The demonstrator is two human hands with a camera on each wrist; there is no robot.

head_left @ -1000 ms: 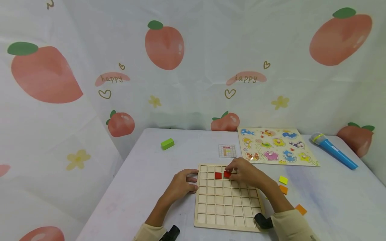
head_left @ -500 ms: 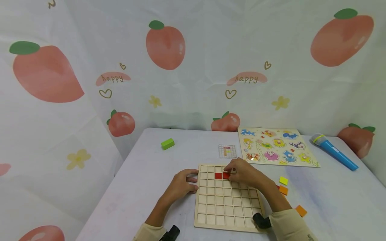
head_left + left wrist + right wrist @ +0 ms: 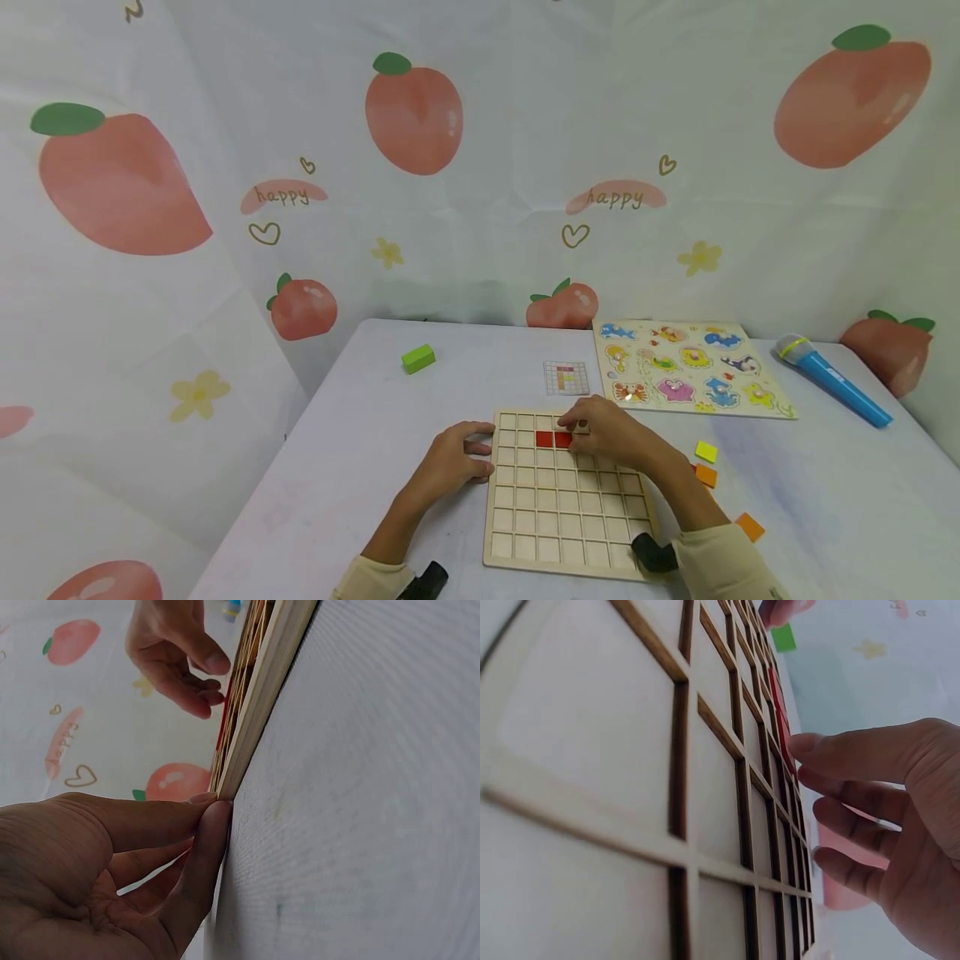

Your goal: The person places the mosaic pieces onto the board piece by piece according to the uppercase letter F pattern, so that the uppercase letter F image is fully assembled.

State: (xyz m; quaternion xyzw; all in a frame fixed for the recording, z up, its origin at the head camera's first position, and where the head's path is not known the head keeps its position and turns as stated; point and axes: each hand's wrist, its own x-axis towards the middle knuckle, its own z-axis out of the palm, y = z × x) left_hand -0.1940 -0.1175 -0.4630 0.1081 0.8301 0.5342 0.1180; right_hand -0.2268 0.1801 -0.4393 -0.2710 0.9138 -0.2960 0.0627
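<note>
A wooden grid board lies on the table between both hands. Two red square tiles sit side by side in cells of its second row from the far side. My right hand is at the right-hand red tile; in the right wrist view the thumb touches the red pieces' edge, the other fingers loosely bent beside it. My left hand touches the board's left edge with spread fingertips; in the left wrist view its thumb and a finger meet the rim.
A yellow tile and orange tiles lie right of the board, partly behind the right forearm. Beyond are a small pattern card, an animal puzzle board and a blue toy microphone. A green block stands back left.
The right-hand red tile has shifted slightly left and settled flat into its cell beside the other red tile. My right hand stays over it; the left hand has not moved.
</note>
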